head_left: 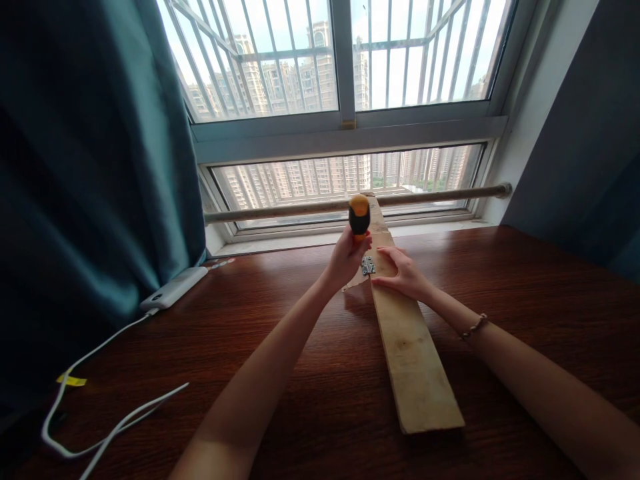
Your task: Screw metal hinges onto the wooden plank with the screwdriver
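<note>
"Daylight falls through a barred window (300, 139) onto a dark wood tabletop (200, 327). What's at the centre?"

"A metal hinge (369, 265), at the left edge of a pale plank (417, 353) lying on the tabletop. A smaller ragged piece of wood (353, 283) shows just left of it, partly hidden."

"And the hands?"

"The left hand (346, 253) is closed round what looks like a screwdriver (359, 217), its yellow-and-black handle uppermost, over the hinge. I can't see the tip. The right hand (407, 275) has thumb and fingers spread on the plank, just beside the hinge."

"Which step is that?"

"Working a screw at the hinge, I'd judge; tightening or loosening, I can't tell."

"What does the next move call for?"

"Probably a squarely seated tip, straight pressure, and the right hand keeping the plank from sliding."

"Farther out?"

"A rail (430, 197) before the window; leftward, a white device (175, 291), its cable (46, 427) and a teal curtain (110, 147)."
</note>
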Available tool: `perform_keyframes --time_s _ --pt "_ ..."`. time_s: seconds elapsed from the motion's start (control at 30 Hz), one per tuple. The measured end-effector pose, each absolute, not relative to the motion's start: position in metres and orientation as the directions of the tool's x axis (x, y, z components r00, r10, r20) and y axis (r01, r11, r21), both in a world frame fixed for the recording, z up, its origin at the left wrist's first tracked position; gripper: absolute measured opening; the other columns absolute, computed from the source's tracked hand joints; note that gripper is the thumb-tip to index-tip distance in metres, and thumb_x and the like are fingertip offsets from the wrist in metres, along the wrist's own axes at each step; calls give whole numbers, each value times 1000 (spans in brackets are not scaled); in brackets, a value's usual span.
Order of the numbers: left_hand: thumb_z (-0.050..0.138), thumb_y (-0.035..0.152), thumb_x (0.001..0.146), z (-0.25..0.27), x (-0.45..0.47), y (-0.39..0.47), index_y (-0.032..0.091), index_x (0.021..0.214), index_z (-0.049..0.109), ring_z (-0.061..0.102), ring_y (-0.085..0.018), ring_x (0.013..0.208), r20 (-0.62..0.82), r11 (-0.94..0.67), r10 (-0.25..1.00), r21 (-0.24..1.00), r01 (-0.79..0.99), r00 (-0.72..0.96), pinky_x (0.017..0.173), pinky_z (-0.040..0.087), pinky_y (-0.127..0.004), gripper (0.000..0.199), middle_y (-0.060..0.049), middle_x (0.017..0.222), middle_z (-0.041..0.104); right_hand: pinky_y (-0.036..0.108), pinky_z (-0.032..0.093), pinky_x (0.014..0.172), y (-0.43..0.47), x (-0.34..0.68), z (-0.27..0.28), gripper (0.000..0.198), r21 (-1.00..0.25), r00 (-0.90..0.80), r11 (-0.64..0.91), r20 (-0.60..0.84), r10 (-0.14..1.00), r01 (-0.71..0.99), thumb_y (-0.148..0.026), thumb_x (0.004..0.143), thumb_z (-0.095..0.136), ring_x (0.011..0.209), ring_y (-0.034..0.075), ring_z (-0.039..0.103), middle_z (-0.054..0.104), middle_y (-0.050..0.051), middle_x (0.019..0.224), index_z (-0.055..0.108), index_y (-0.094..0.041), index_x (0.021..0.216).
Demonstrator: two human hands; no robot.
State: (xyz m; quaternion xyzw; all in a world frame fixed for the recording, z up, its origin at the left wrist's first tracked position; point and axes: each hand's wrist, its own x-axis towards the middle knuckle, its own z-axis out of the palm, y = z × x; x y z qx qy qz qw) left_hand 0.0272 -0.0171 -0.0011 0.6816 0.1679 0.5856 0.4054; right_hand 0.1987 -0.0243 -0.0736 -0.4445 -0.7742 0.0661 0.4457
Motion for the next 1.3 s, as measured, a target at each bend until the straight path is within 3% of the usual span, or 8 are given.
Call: perform_keyframes --time_s 0.13,0.3,0.93,1.3 --pt "65 25 72 13 21 -17 21 79 55 48 -10 61 664 -558 733 712 -427 148 62 41 -24 13 1 70 51 44 37 99 -25 199 -74 69 -498 -202 594 634 747 632 -47 61 73 114 27 44 53 10 117 48 -19 119" --pt "67 27 70 21 21 -26 21 78 55 47 -10 61 622 -447 755 718 -533 205 62 41 -25 15 0 71 51 43 37 99 -25 199 -74 69 -503 -205 592 628 751 630 -47 61 73 114 27 44 53 10 117 48 -19 119" --pt "62 32 76 10 26 -21 18 84 49 46 -9 62 705 -591 641 706 -391 304 59 40 -24 20 1 72 49 42 38 99 -25 198 -75 70 -487 -198 593 642 741 641 -48 61 72 113 26 44 54 10 116 48 -18 119" --pt "63 27 74 10 28 -29 17 78 51 48 -8 59 703 -663 686 710 -239 186 58 41 -23 16 2 69 51 42 38 98 -24 199 -76 71 -495 -198 581 626 754 646 -49 61 71 112 26 45 53 10 116 47 -19 120"
